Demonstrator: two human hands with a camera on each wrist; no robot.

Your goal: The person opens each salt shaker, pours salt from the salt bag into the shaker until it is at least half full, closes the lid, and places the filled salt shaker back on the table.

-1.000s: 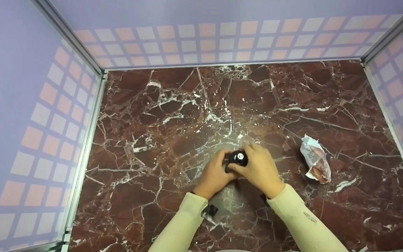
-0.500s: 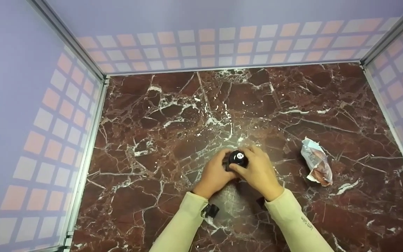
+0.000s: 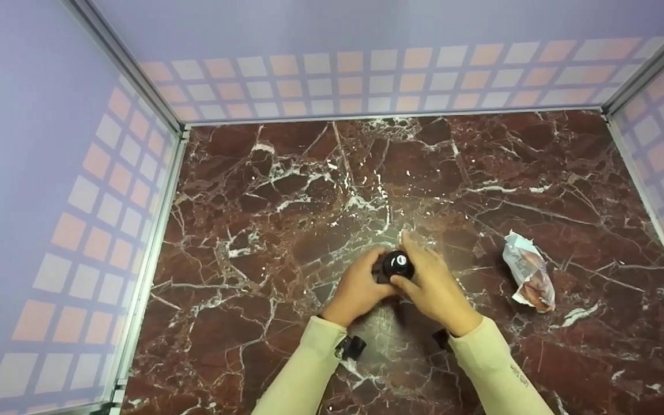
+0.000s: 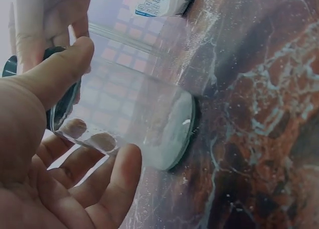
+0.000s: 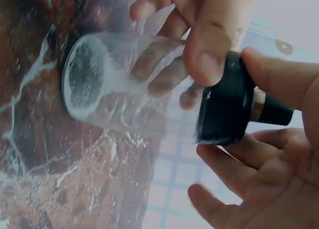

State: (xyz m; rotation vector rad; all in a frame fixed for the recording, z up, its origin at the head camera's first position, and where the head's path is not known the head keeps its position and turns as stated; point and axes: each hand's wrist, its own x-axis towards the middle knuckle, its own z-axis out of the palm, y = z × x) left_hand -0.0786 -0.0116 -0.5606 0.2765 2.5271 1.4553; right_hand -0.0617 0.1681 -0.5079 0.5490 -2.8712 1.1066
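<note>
A clear glass jar (image 4: 134, 114) with a black lid (image 5: 225, 107) stands upright on the marble-patterned table, seen from above in the head view. White powder (image 4: 172, 134) lies at its base inside the glass. My left hand (image 3: 357, 288) grips the jar's upper body, thumb on one side and fingers around the other. The right hand (image 3: 433, 291) holds the lid, its thumb and fingertips at the edge. A narrower black knob (image 5: 275, 110) sticks up from the lid, with a light-coloured band beneath it.
A crumpled, printed plastic packet (image 3: 529, 271) lies on the table (image 3: 263, 230) to the right of the hands. White specks (image 3: 366, 190) are scattered beyond the jar. Panels with pink and white squares (image 3: 332, 80) enclose the back and sides.
The right hand's fingers have shifted around the lid and now extend straighter along its far side. The left hand keeps its grip on the jar. The head view has shifted slightly.
</note>
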